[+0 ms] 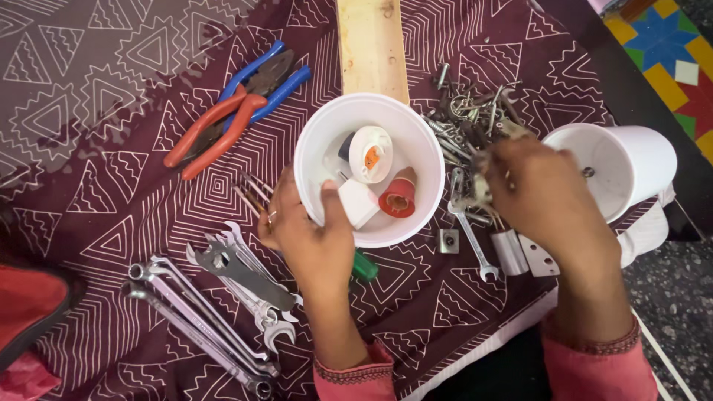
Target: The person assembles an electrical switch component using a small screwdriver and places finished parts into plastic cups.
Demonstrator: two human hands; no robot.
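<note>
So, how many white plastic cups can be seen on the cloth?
2. One white cup stands in the middle, with the left hand on its rim. The other cup lies on its side at the right edge, beyond the right hand.

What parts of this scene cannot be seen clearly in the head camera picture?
- Right hand: motion-blurred over the pile of screws; what its fingers pinch is unclear.
- Green-handled tool: mostly hidden under the left hand.
- Left hand's fingertips: hidden behind the rim of the white bowl.
- Red bag: cut off by the left edge.
- Wooden board: cut off by the top edge.
</note>
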